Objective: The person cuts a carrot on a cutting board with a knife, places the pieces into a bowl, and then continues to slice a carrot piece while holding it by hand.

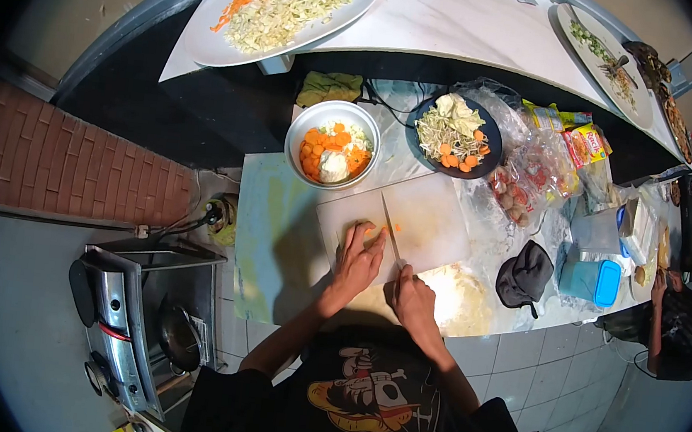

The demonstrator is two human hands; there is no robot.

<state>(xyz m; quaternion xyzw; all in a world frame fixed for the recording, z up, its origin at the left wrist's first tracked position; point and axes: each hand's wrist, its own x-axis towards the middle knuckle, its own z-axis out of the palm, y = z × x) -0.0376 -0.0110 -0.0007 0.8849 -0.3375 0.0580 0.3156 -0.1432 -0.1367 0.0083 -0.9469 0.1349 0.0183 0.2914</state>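
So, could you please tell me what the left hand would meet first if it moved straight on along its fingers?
Beyond the orange piece at its fingertips, the left hand would probably first meet the knife, held in the right hand; depth between them is hard to judge.

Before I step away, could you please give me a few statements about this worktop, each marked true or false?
1. The right hand grips a knife. True.
2. No bowl holds any food. False: the light-coloured bowl holds carrot slices.
3. The left hand is over the cutting board. True.
4. A blue-lidded container stands left of the cutting board. False: the blue-lidded container stands to its right.
5. Bean sprouts lie on the dark plate. True.
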